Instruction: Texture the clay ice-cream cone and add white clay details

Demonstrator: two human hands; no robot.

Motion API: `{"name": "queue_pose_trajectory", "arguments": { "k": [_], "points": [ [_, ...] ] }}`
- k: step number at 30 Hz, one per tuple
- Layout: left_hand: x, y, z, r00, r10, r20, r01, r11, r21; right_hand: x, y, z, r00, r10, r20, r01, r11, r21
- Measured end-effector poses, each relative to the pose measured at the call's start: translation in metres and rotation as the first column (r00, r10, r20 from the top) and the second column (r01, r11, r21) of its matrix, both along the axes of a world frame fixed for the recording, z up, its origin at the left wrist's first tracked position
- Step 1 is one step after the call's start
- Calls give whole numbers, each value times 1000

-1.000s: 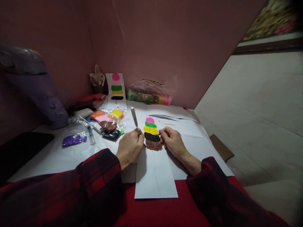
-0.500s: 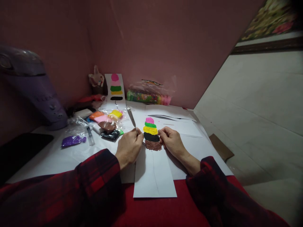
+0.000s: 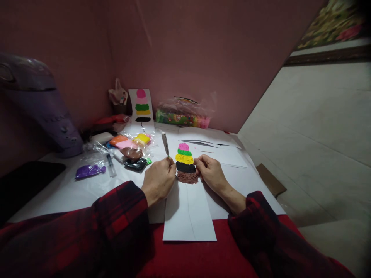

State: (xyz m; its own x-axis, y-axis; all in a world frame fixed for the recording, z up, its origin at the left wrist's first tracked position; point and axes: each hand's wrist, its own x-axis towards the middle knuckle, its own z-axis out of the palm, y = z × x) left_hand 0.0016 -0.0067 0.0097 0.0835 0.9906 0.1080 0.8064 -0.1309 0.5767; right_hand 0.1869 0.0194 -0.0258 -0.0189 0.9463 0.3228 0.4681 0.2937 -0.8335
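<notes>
A slim metal-handled tool [image 3: 165, 144] stands up out of my left hand [image 3: 159, 178], whose fingers are closed round its lower part beside the layered clay shape. The tool's lower end is hidden by the fingers. Pink, green, yellow, black and brown bands make up that clay shape [image 3: 185, 167], which lies on a long white paper strip [image 3: 189, 216]. My right hand [image 3: 211, 173] rests at the strip's right edge, thumb and forefinger pinched together beside the black band; the fingertips seem to hold the paper's edge.
Bagged clay pieces [image 3: 131, 152] and a purple packet [image 3: 90, 171] lie left. Behind them a painted card [image 3: 142, 110] leans on the wall, beside a plastic-wrapped pack [image 3: 182, 119]. A purple bottle [image 3: 58, 116] stands far left; paper sheets [image 3: 226, 154] lie right.
The tool in my left hand has turned more upright, its top moving right. My right hand and the paper strip look almost unmoved.
</notes>
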Motion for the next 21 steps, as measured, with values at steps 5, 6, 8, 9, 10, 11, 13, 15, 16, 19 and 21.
{"name": "queue_pose_trajectory", "arguments": {
  "k": [5,6,8,9,10,11,13,15,16,19,21],
  "points": [
    [-1,1,-1,997,31,75,-31,1000,-3,-1,-1,1,1000,1,-14,-1,1000,-14],
    [-2,2,-2,994,38,106,-38,999,1,-1,-1,1,1000,1,-15,-1,1000,-18],
    [-3,4,-4,984,43,173,-48,999,23,-1,-1,2,1000,1,-18,-1,1000,-27],
    [-4,5,-5,977,41,208,-50,998,36,-1,-1,2,1000,0,-20,-1,1000,-29],
    [-4,5,-5,970,35,241,-49,997,52,-1,-1,2,1000,0,-21,0,1000,-29],
    [-4,5,-5,962,26,273,-47,997,68,0,-1,1,1000,0,-23,0,1000,-29],
    [-4,3,-5,945,-9,327,-26,994,104,0,-1,1,1000,-1,-28,0,1000,-27],
    [-3,1,-5,932,-63,356,9,988,152,0,0,1,999,-1,-32,0,1000,-30],
    [-2,0,-5,926,-94,365,31,984,175,0,0,2,999,-1,-35,-1,999,-32],
    [-2,-1,-8,904,-186,386,101,968,231,-2,-1,3,999,3,-52,-5,999,-39],
    [-3,0,-12,879,-237,413,139,957,253,-3,-2,4,996,7,-93,-11,999,-44]
  ]
}}
